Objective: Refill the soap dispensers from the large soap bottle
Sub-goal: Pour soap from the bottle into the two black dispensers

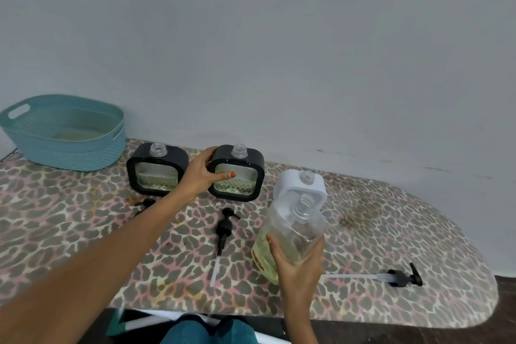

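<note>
Three square soap dispensers stand uncapped near the wall. A black-framed dispenser (157, 169) is at the left and holds a little pale liquid. My left hand (201, 174) grips the left side of the middle black-framed dispenser (239, 176), thumb across its front. A white dispenser (303, 186) stands at the right. My right hand (300, 265) holds the large clear soap bottle (290, 234) tilted, its open neck pointing up toward the white dispenser. Yellowish soap sits in the bottle's lower part.
A teal basket (65, 131) stands at the back left of the leopard-print table (83, 232). Three black pump heads lie loose: one partly hidden under my left forearm (143, 205), one in the middle (224, 229), one at the right (402, 278). The table's front edge is close to me.
</note>
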`<state>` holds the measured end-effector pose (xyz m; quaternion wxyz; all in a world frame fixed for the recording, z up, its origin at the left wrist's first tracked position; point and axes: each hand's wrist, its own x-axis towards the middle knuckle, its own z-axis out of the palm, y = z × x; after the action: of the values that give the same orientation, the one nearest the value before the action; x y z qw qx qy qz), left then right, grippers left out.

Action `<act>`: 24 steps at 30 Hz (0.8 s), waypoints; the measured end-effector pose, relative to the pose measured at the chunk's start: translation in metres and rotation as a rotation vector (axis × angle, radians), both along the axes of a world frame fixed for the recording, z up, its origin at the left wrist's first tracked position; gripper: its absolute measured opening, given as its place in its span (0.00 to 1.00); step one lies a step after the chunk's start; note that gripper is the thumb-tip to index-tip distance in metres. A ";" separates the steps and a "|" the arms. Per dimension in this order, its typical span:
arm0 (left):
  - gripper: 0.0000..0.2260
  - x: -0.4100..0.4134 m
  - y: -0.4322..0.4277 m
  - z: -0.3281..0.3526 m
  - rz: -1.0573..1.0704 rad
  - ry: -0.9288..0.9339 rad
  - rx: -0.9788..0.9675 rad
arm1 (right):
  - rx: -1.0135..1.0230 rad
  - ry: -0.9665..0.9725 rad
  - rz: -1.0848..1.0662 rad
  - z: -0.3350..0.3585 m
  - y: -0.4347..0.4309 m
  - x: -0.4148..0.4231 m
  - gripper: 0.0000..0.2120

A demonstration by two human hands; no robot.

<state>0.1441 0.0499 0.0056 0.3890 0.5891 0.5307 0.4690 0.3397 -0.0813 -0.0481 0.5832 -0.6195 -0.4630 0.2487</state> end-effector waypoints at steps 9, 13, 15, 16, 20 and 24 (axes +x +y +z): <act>0.27 -0.002 0.015 -0.028 -0.013 -0.010 -0.074 | -0.091 0.039 -0.046 -0.013 0.001 0.004 0.40; 0.33 -0.002 0.015 -0.036 -0.009 -0.024 -0.101 | -0.112 0.036 -0.062 -0.014 0.001 0.003 0.41; 0.33 -0.003 0.014 -0.037 -0.018 -0.031 -0.109 | -0.119 0.038 -0.062 -0.012 0.002 0.002 0.41; 0.32 -0.003 0.013 -0.037 -0.023 -0.034 -0.119 | -0.119 0.038 -0.058 -0.011 0.001 0.002 0.42; 0.33 -0.002 0.010 -0.034 -0.057 0.009 -0.152 | -0.107 0.017 -0.031 -0.002 -0.001 0.000 0.40; 0.34 0.002 0.005 -0.026 -0.038 0.078 -0.135 | -0.069 0.004 -0.021 0.007 -0.002 -0.003 0.38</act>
<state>0.1459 0.0553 -0.0206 0.4159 0.5894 0.5644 0.4014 0.3371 -0.0833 -0.0411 0.5651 -0.6434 -0.4465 0.2596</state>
